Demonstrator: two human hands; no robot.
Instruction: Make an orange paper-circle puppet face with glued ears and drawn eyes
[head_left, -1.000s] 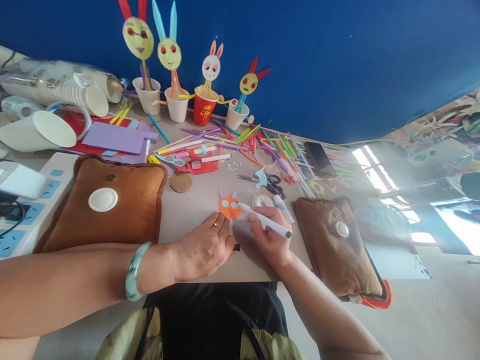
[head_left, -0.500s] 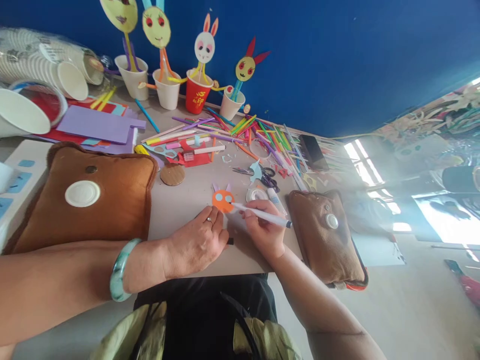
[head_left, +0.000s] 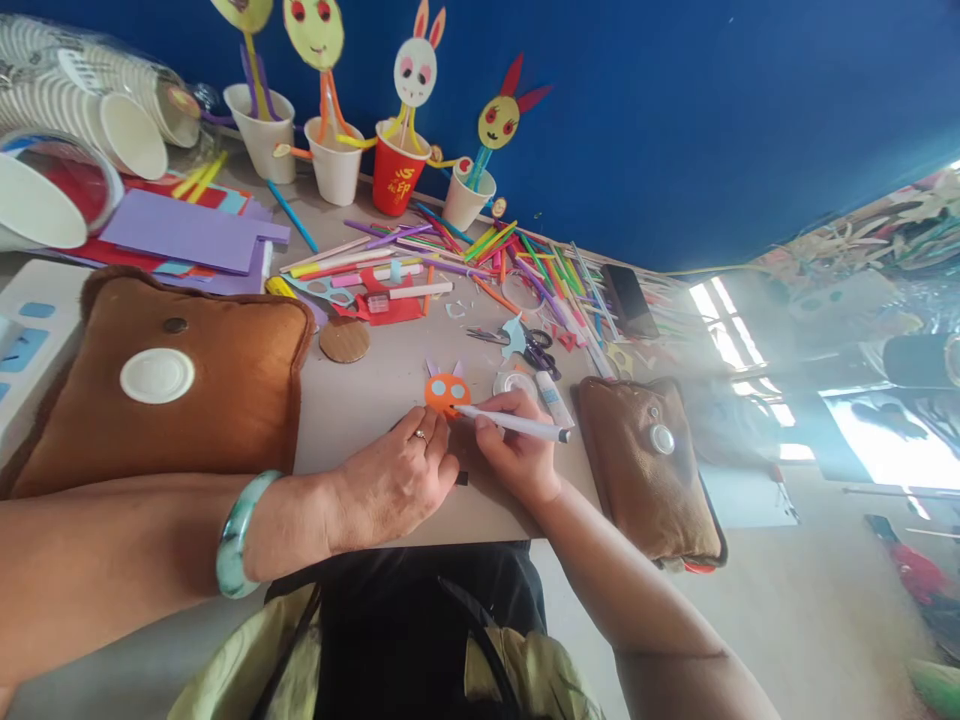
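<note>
An orange paper face (head_left: 447, 391) with pale blue eyes and small purple ears lies on the grey table (head_left: 375, 400). My left hand (head_left: 394, 485) rests flat beside it, fingertips pressing its lower edge. A ring is on one finger and a green bangle on the wrist. My right hand (head_left: 517, 455) is closed round a white marker pen (head_left: 514, 424), whose tip touches the face's lower right edge. A small black cap (head_left: 462, 478) lies between my hands.
Brown cushions lie left (head_left: 161, 375) and right (head_left: 649, 465). Cups holding paper rabbit figures (head_left: 397, 175) stand at the back. Coloured straws (head_left: 525, 270), scissors (head_left: 536, 350), a tape roll (head_left: 514, 385), a glue stick (head_left: 556, 400), purple paper sheets (head_left: 187, 230), stacked paper cups (head_left: 90, 100) and a phone (head_left: 628, 295) are spread about.
The view has shifted a little. The pen tip has moved down to the lower edge of the orange face; my left hand stays on the paper.
</note>
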